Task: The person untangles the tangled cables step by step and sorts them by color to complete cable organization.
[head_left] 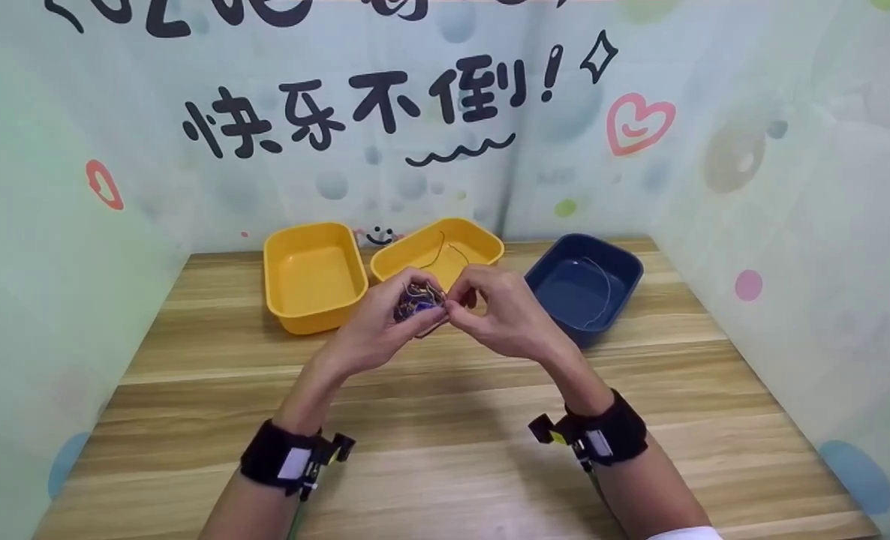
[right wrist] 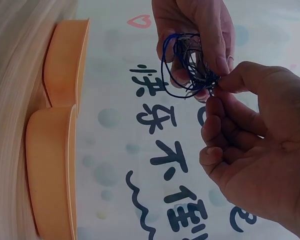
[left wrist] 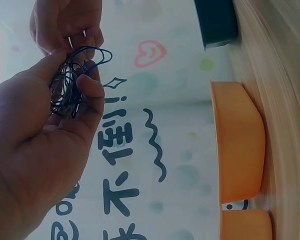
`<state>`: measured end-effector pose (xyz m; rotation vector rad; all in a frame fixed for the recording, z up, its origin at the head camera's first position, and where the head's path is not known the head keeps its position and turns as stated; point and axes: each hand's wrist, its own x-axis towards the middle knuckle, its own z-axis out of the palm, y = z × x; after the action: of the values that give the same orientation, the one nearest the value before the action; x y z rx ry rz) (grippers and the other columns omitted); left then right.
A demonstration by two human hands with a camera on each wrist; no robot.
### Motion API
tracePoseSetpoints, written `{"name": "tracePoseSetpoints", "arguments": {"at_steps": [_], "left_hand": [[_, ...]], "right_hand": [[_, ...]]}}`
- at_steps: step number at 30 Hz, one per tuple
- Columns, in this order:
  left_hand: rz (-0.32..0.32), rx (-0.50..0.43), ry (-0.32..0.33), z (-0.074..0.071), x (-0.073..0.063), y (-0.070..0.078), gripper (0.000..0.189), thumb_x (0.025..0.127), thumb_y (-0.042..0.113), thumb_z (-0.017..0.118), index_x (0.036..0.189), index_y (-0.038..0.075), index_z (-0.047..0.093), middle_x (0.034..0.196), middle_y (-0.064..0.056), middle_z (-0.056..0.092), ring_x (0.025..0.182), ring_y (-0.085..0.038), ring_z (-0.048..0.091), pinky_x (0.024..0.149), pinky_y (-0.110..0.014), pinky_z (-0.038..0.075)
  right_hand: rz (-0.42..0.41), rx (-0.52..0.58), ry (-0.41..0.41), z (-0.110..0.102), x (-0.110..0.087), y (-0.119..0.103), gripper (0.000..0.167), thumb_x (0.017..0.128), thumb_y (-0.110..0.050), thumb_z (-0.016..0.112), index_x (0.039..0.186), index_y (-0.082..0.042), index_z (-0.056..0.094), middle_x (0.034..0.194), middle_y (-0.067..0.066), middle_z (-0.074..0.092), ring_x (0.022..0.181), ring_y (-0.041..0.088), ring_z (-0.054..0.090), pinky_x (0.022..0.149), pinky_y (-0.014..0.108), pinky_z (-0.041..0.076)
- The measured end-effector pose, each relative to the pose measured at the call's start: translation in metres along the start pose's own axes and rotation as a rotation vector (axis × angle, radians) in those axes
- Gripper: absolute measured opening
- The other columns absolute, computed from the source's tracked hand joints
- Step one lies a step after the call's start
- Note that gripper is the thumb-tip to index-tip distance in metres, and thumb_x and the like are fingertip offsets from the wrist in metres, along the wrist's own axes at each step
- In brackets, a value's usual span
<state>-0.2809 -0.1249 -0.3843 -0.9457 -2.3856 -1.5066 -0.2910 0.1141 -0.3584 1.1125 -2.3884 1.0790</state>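
My left hand (head_left: pixel 376 324) grips a tangled bundle of thin wires (head_left: pixel 415 298), mostly blue with some pale strands, above the wooden table. In the left wrist view blue loops of the wires (left wrist: pixel 92 52) stick out past the fingertips. My right hand (head_left: pixel 501 311) meets the left one, its thumb and forefinger pinching at the bundle's right edge. In the right wrist view those fingertips close on the end of the tangled wires (right wrist: pixel 210 80), while the other fingers curl loosely below. Part of the bundle is hidden inside the left palm.
Behind the hands stand a yellow bin (head_left: pixel 316 319) at left, a second yellow bin (head_left: pixel 482 234) in the middle with thin wires in it, and a dark blue bin (head_left: pixel 565 289) at right holding a pale wire (head_left: pixel 608 289). A printed curtain (head_left: pixel 280 187) hangs behind the wooden table (head_left: pixel 415 450).
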Motion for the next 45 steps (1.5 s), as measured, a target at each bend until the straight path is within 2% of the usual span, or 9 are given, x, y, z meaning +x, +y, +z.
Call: {"name": "tracePoseSetpoints", "arguments": {"at_steps": [5, 10, 14, 17, 26, 33, 37, 42, 45], "left_hand": [[-0.049, -0.118, 0.053, -0.002, 0.000, 0.000, 0.028, 0.111, 0.016, 0.074, 0.134, 0.004, 0.064, 0.126, -0.015, 0.070, 0.106, -0.023, 0.070, 0.083, -0.025, 0.064], [-0.089, -0.253, 0.123, -0.004, 0.000, 0.002, 0.027, 0.113, 0.013, 0.070, 0.136, 0.004, 0.061, 0.126, -0.014, 0.068, 0.100, -0.023, 0.071, 0.072, -0.025, 0.063], [-0.077, -0.325, 0.223, -0.007, 0.001, 0.001, 0.023, 0.113, 0.009, 0.069, 0.133, 0.003, 0.061, 0.124, -0.011, 0.068, 0.105, -0.022, 0.072, 0.082, -0.026, 0.066], [-0.074, -0.348, 0.264, -0.008, 0.002, 0.001, 0.021, 0.112, 0.008, 0.069, 0.131, 0.003, 0.060, 0.124, -0.011, 0.068, 0.110, -0.023, 0.072, 0.092, -0.028, 0.067], [-0.059, -0.208, 0.251, -0.006, 0.001, 0.000, 0.024, 0.112, 0.011, 0.071, 0.132, 0.002, 0.062, 0.129, -0.016, 0.071, 0.115, -0.025, 0.073, 0.093, -0.035, 0.070], [0.009, -0.095, 0.262, -0.003, 0.000, 0.001, 0.026, 0.112, 0.013, 0.072, 0.133, 0.001, 0.062, 0.127, -0.017, 0.073, 0.113, -0.022, 0.073, 0.092, -0.024, 0.066], [0.029, -0.107, 0.282, -0.003, 0.001, -0.001, 0.026, 0.112, 0.012, 0.072, 0.133, 0.000, 0.062, 0.126, -0.017, 0.074, 0.110, -0.022, 0.074, 0.089, -0.023, 0.067], [-0.008, -0.193, 0.285, -0.009, 0.000, -0.003, 0.025, 0.112, 0.009, 0.071, 0.133, 0.001, 0.063, 0.125, -0.017, 0.074, 0.109, -0.024, 0.075, 0.088, -0.027, 0.069], [-0.042, -0.214, 0.260, -0.015, -0.002, -0.003, 0.025, 0.112, 0.010, 0.071, 0.134, 0.002, 0.063, 0.129, -0.016, 0.072, 0.114, -0.025, 0.074, 0.092, -0.031, 0.070]], "right_hand": [[0.020, 0.065, 0.010, -0.002, 0.001, 0.003, 0.006, 0.102, -0.010, 0.071, 0.097, -0.008, 0.073, 0.090, 0.005, 0.068, 0.082, 0.020, 0.061, 0.072, 0.023, 0.043], [0.082, 0.277, 0.020, -0.003, 0.002, 0.007, 0.005, 0.106, -0.007, 0.070, 0.101, -0.005, 0.071, 0.092, 0.000, 0.064, 0.082, 0.015, 0.058, 0.072, 0.021, 0.046], [0.135, 0.404, 0.051, -0.005, 0.003, 0.011, 0.007, 0.108, -0.008, 0.069, 0.104, -0.002, 0.071, 0.096, -0.002, 0.065, 0.083, 0.013, 0.058, 0.072, 0.020, 0.047], [0.152, 0.419, 0.068, -0.007, 0.003, 0.014, 0.008, 0.108, -0.008, 0.070, 0.104, -0.002, 0.072, 0.097, -0.001, 0.068, 0.082, 0.013, 0.059, 0.071, 0.020, 0.048], [0.182, 0.319, 0.094, -0.009, 0.003, 0.012, 0.016, 0.110, -0.018, 0.075, 0.117, -0.004, 0.079, 0.109, 0.010, 0.080, 0.091, 0.016, 0.070, 0.081, 0.021, 0.058], [0.130, 0.240, 0.119, 0.000, 0.003, 0.002, 0.020, 0.104, -0.016, 0.083, 0.120, -0.004, 0.080, 0.107, 0.011, 0.082, 0.092, 0.017, 0.071, 0.081, 0.022, 0.058], [0.267, 0.445, 0.127, 0.006, 0.005, 0.000, 0.013, 0.101, -0.011, 0.085, 0.113, -0.006, 0.080, 0.104, 0.005, 0.082, 0.091, 0.014, 0.073, 0.082, 0.022, 0.061], [0.384, 0.895, 0.182, 0.003, 0.006, 0.002, 0.010, 0.107, 0.000, 0.074, 0.115, -0.004, 0.079, 0.102, 0.005, 0.079, 0.091, 0.017, 0.077, 0.089, 0.030, 0.070], [0.370, 0.930, 0.174, -0.002, 0.006, 0.004, 0.012, 0.110, 0.001, 0.068, 0.117, -0.001, 0.078, 0.098, 0.006, 0.075, 0.081, 0.018, 0.075, 0.082, 0.030, 0.070]]}}
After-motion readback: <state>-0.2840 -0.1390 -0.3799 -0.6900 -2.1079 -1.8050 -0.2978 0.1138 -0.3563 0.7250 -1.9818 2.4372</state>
